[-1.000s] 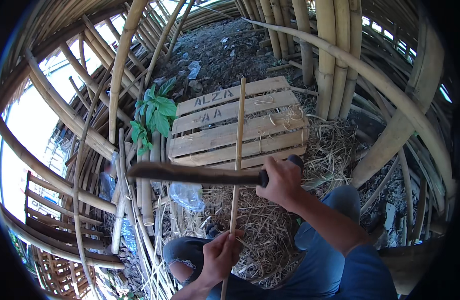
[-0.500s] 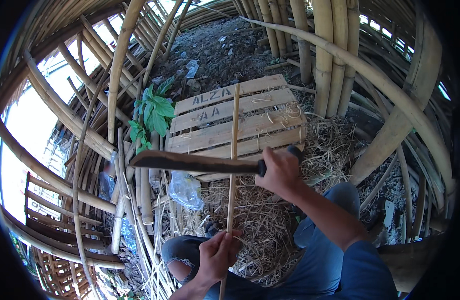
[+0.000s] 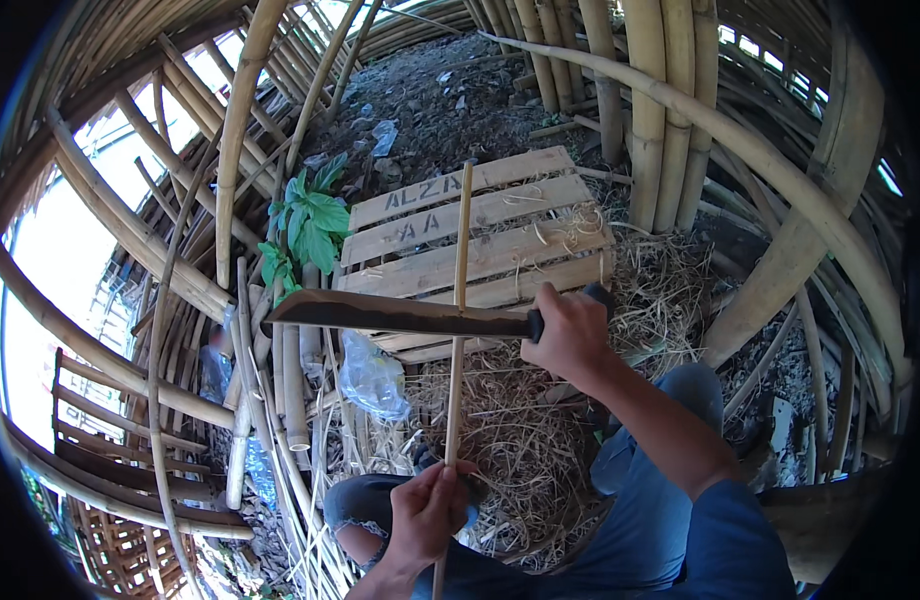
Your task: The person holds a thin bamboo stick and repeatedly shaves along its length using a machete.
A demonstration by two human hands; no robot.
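Bamboo strip (image 3: 458,330) stands upright in my left hand (image 3: 428,515), fingers closed round its lower part, near my knee. My right hand (image 3: 570,335) is wrapped tight on the handle of a machete (image 3: 400,315), whose blade lies level across the strip, pointing left, seemingly touching it. Pale shavings (image 3: 520,440) litter the ground, so I judge much whittling is done, though the strip above the blade seems unworked. Farther off lie a wooden pallet (image 3: 510,215) and bamboo poles (image 3: 650,110).
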